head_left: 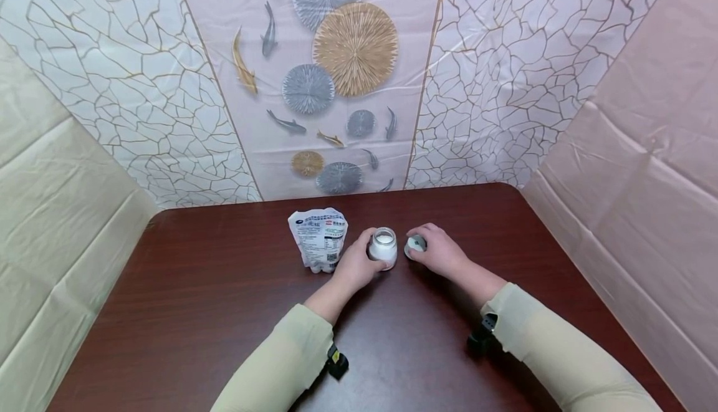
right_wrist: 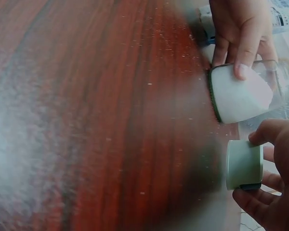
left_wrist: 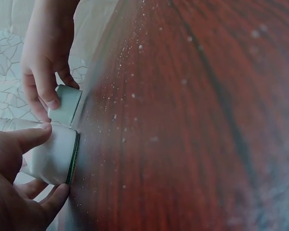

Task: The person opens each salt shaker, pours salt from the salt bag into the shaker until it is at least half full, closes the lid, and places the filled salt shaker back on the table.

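Note:
A small glass jar (head_left: pixel 384 251) stands upright on the table with its mouth uncovered, holding white grains or powder. My left hand (head_left: pixel 356 265) grips it from the left, thumb and fingers around its sides. To the right of the jar, a pale green lid (right_wrist: pixel 244 164) with a small dark tab sits on the table. Fingers and thumb of my right hand (head_left: pixel 442 251) pinch this lid by its sides. In the left wrist view, the lid (left_wrist: pixel 66 105) is seen close beyond the jar (left_wrist: pixel 52 153).
A white printed pouch (head_left: pixel 321 239) stands left of the jar, close to my left hand. White specks lie on the dark red-brown table (head_left: pixel 213 312). Patterned cloth (head_left: pixel 359 138) hangs behind the table's far edge, with plain cloth at both sides.

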Demonstrator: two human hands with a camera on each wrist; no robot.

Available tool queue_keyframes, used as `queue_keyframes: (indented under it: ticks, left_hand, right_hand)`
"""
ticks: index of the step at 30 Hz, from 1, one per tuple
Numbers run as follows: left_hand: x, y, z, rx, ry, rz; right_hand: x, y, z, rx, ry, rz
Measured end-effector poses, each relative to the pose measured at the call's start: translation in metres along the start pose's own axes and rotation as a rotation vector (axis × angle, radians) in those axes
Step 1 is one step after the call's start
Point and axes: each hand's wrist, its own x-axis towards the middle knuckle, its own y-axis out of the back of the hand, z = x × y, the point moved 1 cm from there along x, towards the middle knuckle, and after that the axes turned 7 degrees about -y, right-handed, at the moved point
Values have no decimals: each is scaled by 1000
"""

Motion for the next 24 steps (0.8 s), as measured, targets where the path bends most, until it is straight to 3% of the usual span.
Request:
queue_keyframes:
  ticks: [9, 24]
  left_hand:
    - [0, 2, 1, -6, 7, -17]
    - [-1, 3, 2, -14, 3, -18]
  right_hand:
    - [3, 15, -7, -9, 34, 15]
    - [4, 49, -36, 24, 78, 77]
